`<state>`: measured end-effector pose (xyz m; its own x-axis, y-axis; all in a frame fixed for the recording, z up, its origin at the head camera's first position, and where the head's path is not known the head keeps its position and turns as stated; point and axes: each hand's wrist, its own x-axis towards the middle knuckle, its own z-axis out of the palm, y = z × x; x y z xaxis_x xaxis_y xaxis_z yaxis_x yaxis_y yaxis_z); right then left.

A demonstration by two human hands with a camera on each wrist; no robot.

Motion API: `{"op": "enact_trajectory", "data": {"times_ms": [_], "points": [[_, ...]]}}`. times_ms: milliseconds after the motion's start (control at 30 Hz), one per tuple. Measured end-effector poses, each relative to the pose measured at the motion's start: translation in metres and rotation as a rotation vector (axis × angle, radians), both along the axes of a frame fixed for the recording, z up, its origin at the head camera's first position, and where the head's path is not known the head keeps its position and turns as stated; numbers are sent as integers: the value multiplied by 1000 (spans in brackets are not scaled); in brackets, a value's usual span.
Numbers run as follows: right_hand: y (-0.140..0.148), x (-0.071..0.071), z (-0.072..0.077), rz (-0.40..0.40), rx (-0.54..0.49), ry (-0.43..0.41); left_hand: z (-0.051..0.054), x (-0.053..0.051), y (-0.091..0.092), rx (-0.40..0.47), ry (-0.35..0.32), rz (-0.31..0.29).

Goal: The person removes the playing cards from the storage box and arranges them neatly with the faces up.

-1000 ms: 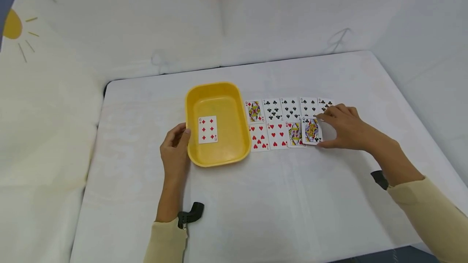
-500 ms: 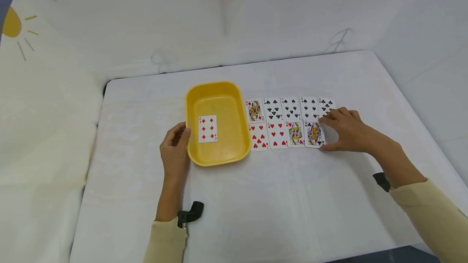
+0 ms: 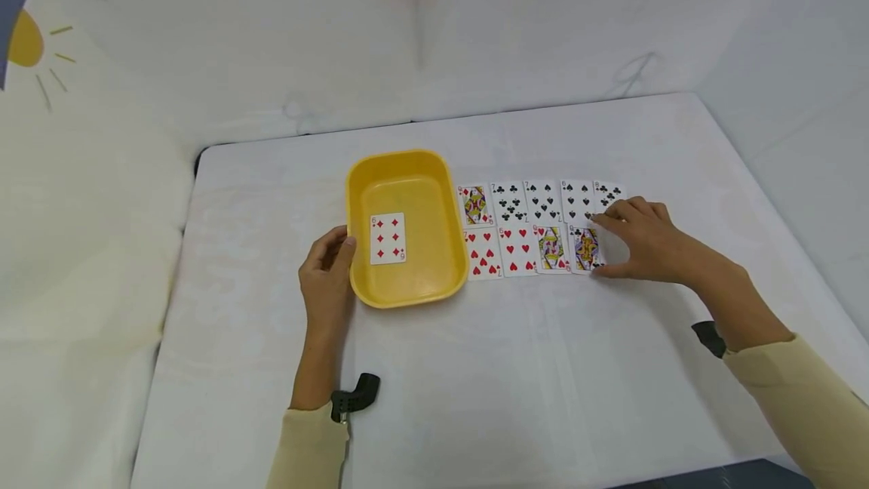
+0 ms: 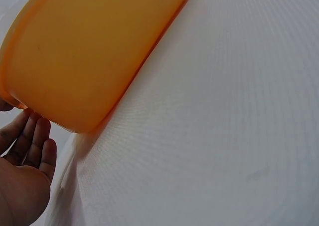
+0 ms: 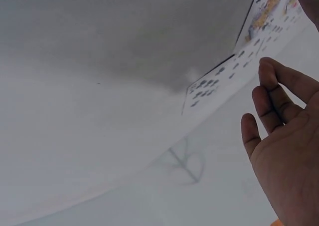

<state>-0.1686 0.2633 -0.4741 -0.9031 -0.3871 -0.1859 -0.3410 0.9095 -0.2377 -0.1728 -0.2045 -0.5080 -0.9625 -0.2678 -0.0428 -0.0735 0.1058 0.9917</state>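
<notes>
My left hand [image 3: 328, 270] holds the near-left side of a yellow plastic tray [image 3: 453, 195], thumb at the rim and fingers along the outer wall. In the left wrist view its fingertips [image 4: 37, 118] meet the tray's rim. A six of diamonds [image 3: 388, 238] lies face up in the tray. My right hand [image 3: 648, 240] holds a club face card, apparently a queen [image 3: 584, 249], by its right side, thumb at the lower corner and a finger at the upper one. That card lies flat at the right end of the lower row. The hand partly covers the eight of clubs [image 3: 609, 192].
Face-up cards in two rows stand right of the tray: queen of diamonds [image 3: 476, 206], seven of clubs [image 3: 509, 204], seven of spades [image 3: 543, 202] and six of spades [image 3: 577, 201] above; seven of hearts [image 3: 483, 253], six of hearts [image 3: 519, 250] and a heart face card [image 3: 551, 249] below.
The club face card has moved right and down from its overlap on the heart face card to the lower row's end, with my right hand. My left hand and the tray stay put.
</notes>
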Motion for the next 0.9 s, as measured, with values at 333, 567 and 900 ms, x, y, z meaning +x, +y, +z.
{"op": "enact_trajectory", "data": {"times_ms": [333,567,900], "points": [[-32,-11,15,56,-73,85,-1,-1,0,9,-4,-7],[-53,-20,21,92,-111,114,0,-2,4,29,-15,-8],[-94,-35,31,134,-102,74,33,5,16,6,-25,-22]]}}
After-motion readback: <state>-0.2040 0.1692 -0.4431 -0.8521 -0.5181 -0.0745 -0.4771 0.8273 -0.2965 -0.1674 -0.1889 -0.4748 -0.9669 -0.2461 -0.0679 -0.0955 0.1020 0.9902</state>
